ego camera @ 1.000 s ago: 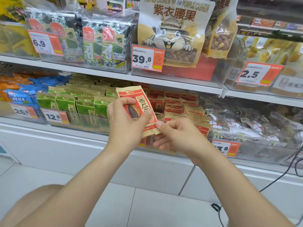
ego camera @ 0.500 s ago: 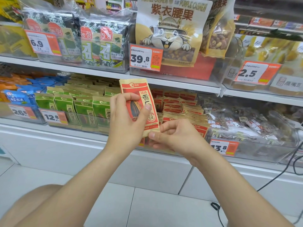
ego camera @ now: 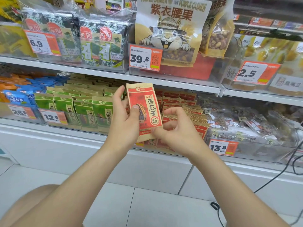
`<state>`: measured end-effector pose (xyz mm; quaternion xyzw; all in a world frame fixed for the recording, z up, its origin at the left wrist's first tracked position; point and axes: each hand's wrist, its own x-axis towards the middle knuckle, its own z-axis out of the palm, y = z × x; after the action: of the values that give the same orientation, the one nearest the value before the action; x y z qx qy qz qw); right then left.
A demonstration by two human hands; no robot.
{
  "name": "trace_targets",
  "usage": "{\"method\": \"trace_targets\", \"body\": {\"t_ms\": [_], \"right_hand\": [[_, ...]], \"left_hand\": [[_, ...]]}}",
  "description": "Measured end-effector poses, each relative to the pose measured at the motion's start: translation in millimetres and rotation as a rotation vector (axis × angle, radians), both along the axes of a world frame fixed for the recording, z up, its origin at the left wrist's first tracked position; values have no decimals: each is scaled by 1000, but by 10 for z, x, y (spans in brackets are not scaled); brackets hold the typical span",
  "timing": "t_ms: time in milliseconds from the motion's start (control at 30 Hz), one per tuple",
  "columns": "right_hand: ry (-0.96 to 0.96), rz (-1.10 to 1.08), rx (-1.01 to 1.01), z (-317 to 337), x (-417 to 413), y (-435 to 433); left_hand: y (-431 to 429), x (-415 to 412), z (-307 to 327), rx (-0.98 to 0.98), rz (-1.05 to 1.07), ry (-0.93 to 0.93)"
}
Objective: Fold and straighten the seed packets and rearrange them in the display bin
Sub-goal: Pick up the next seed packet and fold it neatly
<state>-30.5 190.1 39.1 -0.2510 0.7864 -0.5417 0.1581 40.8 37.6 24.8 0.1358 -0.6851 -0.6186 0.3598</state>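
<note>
One red seed packet [ego camera: 146,108] is held near-upright just in front of the display bin [ego camera: 165,149], the left hand [ego camera: 124,122] clamped round its side, the right hand [ego camera: 177,135] pinching its lower corner; a hard tug there could crease or tear it.

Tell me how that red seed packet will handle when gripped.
Probably light: the left hand holds the red seed packet upright by one edge. Likely fairly stiff: it stands flat without drooping. Its bottom corner probably creases easily where the right hand pinches it.
</note>
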Motion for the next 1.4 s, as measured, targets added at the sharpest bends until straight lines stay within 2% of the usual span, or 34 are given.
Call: {"method": "trace_targets", "body": {"t_ms": [133,200,267,367,467,600,733,1067,1400], "right_hand": [[110,-17,-148,1,50,-38],[39,-48,-160,23,44,-40],[-5,-47,-100,39,28,-30],[-92,24,-83,41,22,-21],[-143,131,-132,66,54,10],[-72,224,-137,86,76,47],[-16,206,-141,78,55,44],[13,173,-55,15,38,8],[-36,265,-98,83,44,85]], "left_hand": [[72,2,19,45,-53,-7],[90,23,60,117,-89,13],[104,58,93,109,-114,-7],[93,88,110,123,-210,-2],[49,107,136,216,-332,20],[19,130,142,337,-468,9],[-14,130,122,429,-494,-3],[-4,111,101,326,-339,30],[-50,120,131,379,-198,86]]}}
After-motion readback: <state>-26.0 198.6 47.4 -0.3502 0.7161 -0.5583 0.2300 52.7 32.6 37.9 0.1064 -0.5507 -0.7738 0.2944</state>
